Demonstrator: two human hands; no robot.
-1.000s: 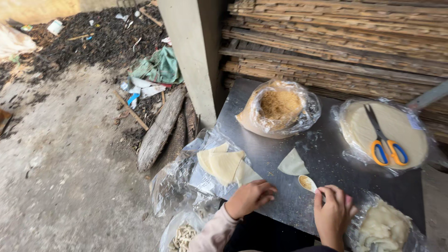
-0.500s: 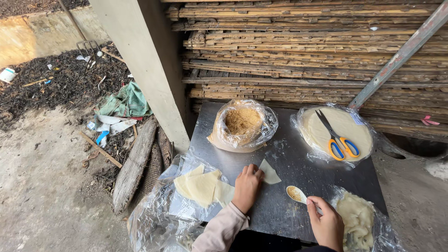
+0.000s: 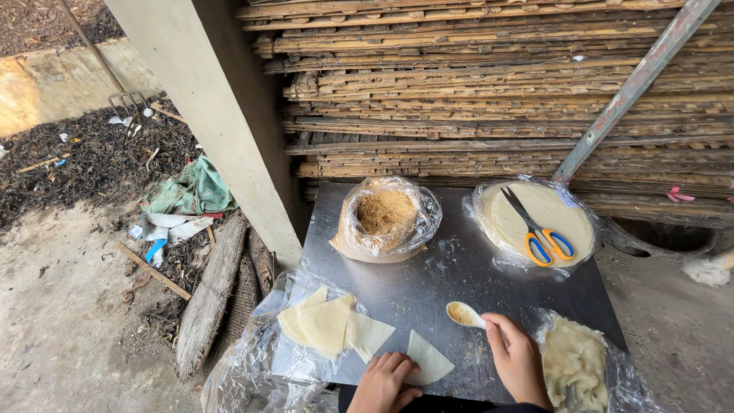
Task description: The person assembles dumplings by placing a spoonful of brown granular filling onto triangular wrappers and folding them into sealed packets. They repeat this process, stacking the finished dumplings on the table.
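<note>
Steel, dull and scuffed, makes the table top (image 3: 459,275) where both hands work at the near edge. The left hand (image 3: 384,381) lies flat with its fingers spread on a pale, wedge-shaped wrapper (image 3: 426,358), pressing its near corner to the metal without gripping it. The right hand (image 3: 518,358) rests just beside it, fingers curled around the handle of a white spoon (image 3: 465,313) whose bowl carries a little brown filling and points toward the middle of the table. To the left of the single wrapper, a stack of similar cut wrappers (image 3: 330,325) sits on crinkled clear plastic that hangs over the table's left edge. At the far left of the table stands a bowl of brown crumbly filling (image 3: 386,214) wrapped in clear film. At the far right, round pale sheets (image 3: 544,220) lie under plastic, with scissors (image 3: 537,232) with orange and blue handles on top. Close to the right hand, at the near right corner, a bag of pale dough (image 3: 575,365) sits open. Stacked bamboo slats (image 3: 489,84) fill the wall behind.
</note>
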